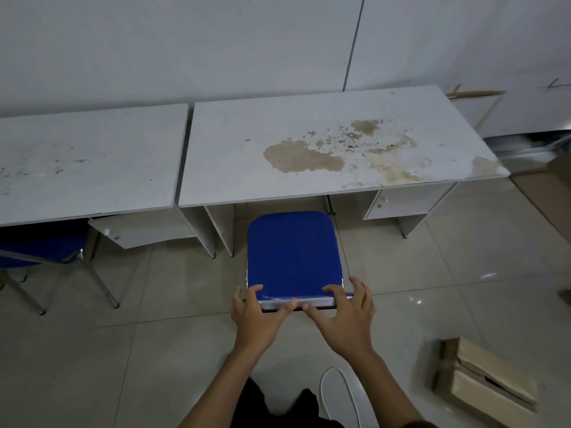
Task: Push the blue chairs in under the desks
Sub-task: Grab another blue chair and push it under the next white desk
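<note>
Blue chair (293, 251), legs hidden

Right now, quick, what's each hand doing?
Left hand: gripping the chair back's top edge.
Right hand: gripping the same edge.

We seem to be in a plain, worn office: a stained bench (309, 143) of white laminate, a second bench (86, 162) just left of it, a bare white wall (185, 41) behind it, a blue chair (293, 251) before it, and a cardboard box (488, 384) on the tiled floor (463, 257) nearby.
</note>
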A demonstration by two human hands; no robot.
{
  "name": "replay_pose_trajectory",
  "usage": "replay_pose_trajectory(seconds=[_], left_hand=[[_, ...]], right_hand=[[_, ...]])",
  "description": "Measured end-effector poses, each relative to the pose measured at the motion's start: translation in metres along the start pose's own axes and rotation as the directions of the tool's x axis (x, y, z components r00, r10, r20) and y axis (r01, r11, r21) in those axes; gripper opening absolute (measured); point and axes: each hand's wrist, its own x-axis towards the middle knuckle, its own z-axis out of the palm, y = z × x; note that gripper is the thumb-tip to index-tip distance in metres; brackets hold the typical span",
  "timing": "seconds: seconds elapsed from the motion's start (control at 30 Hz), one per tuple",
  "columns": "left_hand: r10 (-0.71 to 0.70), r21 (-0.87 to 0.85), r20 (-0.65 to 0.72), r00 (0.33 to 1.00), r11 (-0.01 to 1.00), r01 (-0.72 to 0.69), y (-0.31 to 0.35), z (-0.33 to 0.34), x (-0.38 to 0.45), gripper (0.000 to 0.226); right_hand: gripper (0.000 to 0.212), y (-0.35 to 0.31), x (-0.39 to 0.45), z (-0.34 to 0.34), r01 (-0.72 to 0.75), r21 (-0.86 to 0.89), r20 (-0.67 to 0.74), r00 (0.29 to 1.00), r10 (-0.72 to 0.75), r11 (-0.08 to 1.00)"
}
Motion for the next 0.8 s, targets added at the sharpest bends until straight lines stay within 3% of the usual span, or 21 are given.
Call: replay_pose_trajectory(seconds=[0.23,0.8], left_hand=[[0.06,-0.006,-0.036,0.998,0.998,-0.061,0.008,0.004,0.028,0.089],[0.087,-0.031,-0.086,0.992,0.995,-0.09,0.087,0.016,0.171,0.098]], right_hand=[[0.055,0.0,0.03,0.0,0.015,0.048,0.028,0.999,-0.016,0.999],[0.065,-0.031,0.201,-0.006,0.037,-0.029,0.059,0.998,-0.036,0.999]])
